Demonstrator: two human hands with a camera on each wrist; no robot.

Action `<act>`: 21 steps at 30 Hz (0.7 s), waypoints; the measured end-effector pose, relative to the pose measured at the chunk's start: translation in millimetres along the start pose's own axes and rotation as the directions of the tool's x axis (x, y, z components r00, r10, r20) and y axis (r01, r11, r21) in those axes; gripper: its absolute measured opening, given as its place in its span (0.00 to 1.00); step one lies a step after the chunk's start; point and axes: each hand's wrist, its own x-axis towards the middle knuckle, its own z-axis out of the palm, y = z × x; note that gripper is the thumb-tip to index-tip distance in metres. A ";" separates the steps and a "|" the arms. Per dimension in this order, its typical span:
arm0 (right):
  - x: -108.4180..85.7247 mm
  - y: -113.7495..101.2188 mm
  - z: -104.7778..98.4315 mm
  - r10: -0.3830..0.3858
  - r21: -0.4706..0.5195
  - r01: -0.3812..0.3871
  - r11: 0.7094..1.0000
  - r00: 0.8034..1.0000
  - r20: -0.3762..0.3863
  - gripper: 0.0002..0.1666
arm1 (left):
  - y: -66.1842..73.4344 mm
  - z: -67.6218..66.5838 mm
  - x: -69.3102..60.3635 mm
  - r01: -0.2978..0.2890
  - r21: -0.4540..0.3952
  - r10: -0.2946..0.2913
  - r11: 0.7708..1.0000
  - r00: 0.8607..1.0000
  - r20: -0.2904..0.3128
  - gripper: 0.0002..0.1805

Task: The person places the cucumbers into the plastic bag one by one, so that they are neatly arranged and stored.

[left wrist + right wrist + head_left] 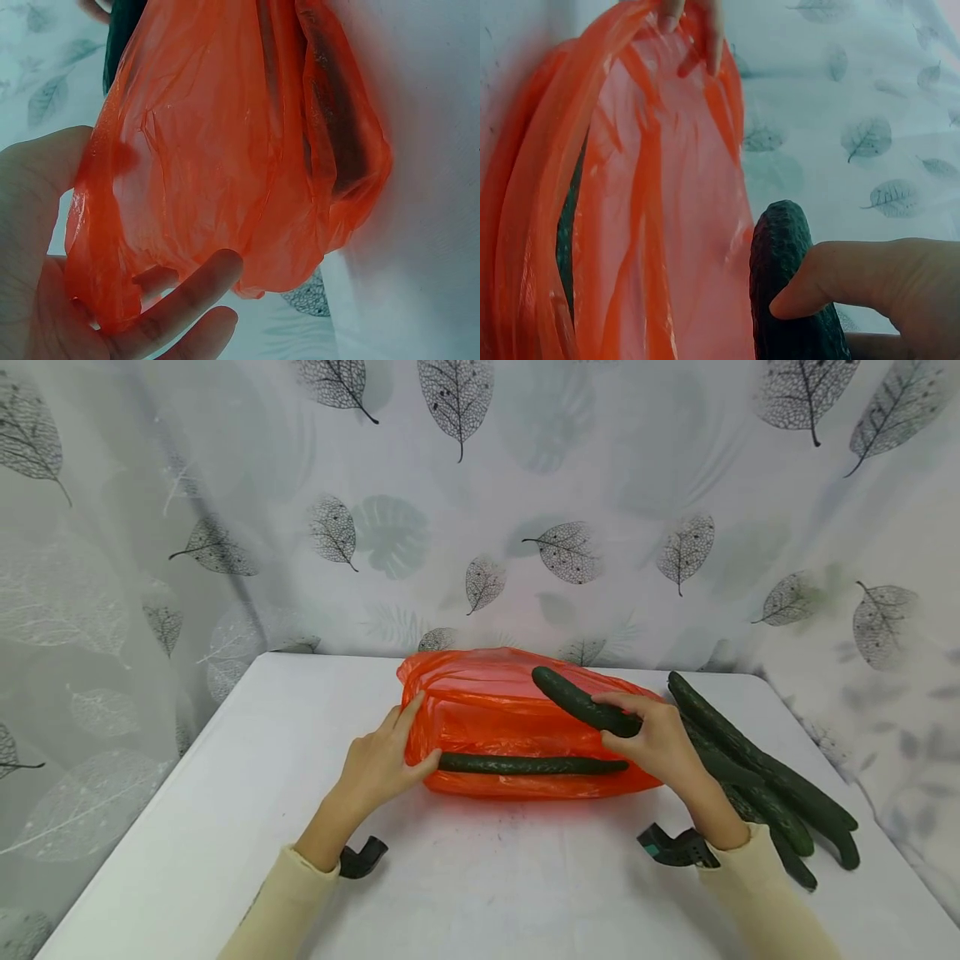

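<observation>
A red plastic bag (517, 789) lies across the back of the white table, its opening spread. My left hand (382, 762) holds the bag's left end, with thumb and fingers on either side of the film in the left wrist view. One dark green cucumber (532, 765) lies lengthwise in the bag near its front edge; it shows as a dark shape (337, 112) through the film. My right hand (652, 737) grips another cucumber (573, 697) by its right end, tilted above the bag's right half. The thumb lies along that cucumber in the right wrist view.
Several more cucumbers (772, 781) lie in a slanting pile on the right side of the white table (480, 885), beside my right forearm. A leaf-patterned curtain (570, 485) hangs behind the table and along its sides. Each wrist wears a dark mount (363, 858).
</observation>
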 end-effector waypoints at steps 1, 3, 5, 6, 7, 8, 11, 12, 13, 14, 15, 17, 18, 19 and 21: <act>0.1 -0.5 1.6 0.004 0.007 -0.004 1.000 1.000 0.010 0.25 | 0.1 0.4 0.0 -0.001 0.000 0.001 1.000 1.000 0.000 0.43; 0.3 -1.1 4.6 0.007 0.022 -0.008 1.000 1.000 0.026 0.25 | 0.7 0.7 -0.1 -0.001 0.001 0.001 1.000 1.000 0.002 0.43; 0.4 -2.4 6.6 0.011 0.036 -0.012 0.999 0.999 0.040 0.25 | 0.9 0.7 -0.4 0.001 0.001 -0.001 1.000 1.000 0.006 0.43; 0.8 -3.1 7.5 0.011 0.038 -0.013 0.999 0.999 0.048 0.25 | 0.9 0.4 -0.6 0.002 0.002 -0.002 1.000 1.000 0.009 0.43; 1.4 -3.8 8.2 0.010 0.042 -0.013 0.999 0.998 0.055 0.25 | 0.8 0.0 -0.6 0.002 0.004 -0.002 1.000 1.000 0.011 0.43; 2.5 -4.1 9.4 0.002 0.042 -0.004 0.999 0.998 0.059 0.24 | 0.9 -0.7 -0.7 0.002 0.004 -0.002 1.000 1.000 0.012 0.43; 5.6 -5.5 12.5 -0.013 0.044 0.010 0.999 0.997 0.075 0.24 | 0.4 -2.0 -0.1 -0.001 0.005 0.001 1.000 1.000 0.012 0.43; 6.7 -5.6 14.0 -0.018 0.045 0.015 0.999 0.996 0.082 0.24 | 0.2 -2.3 0.2 -0.002 0.004 0.002 1.000 1.000 0.012 0.44; 7.7 -5.8 15.4 -0.024 0.049 0.019 0.999 0.996 0.089 0.24 | 0.1 -2.4 0.4 -0.002 0.005 0.002 1.000 1.000 0.013 0.44; 8.5 -6.0 17.0 -0.029 0.048 0.024 0.999 0.995 0.096 0.24 | 0.1 -2.4 0.6 -0.001 0.004 0.001 1.000 1.000 0.014 0.44; 9.2 -7.1 18.0 -0.028 0.054 0.023 0.998 0.994 0.107 0.24 | 0.1 -2.4 0.8 0.000 0.004 0.000 1.000 1.000 0.017 0.44; 10.3 -8.1 20.8 -0.030 0.060 0.022 0.998 0.992 0.124 0.24 | 0.2 -2.2 0.8 0.003 0.004 -0.003 1.000 1.000 0.020 0.44; 10.6 -8.8 22.0 -0.030 0.061 0.022 0.998 0.991 0.129 0.25 | 0.3 -1.9 0.8 0.004 0.003 -0.005 1.000 1.000 0.021 0.44; 11.1 -9.4 23.5 -0.032 0.063 0.024 0.998 0.991 0.132 0.25 | 0.1 -1.9 0.8 0.007 0.004 -0.007 1.000 1.000 0.022 0.43; 11.7 -11.2 26.0 -0.041 0.070 0.031 0.997 0.990 0.137 0.25 | -0.2 -1.5 0.8 0.008 0.004 -0.008 1.000 1.000 0.022 0.43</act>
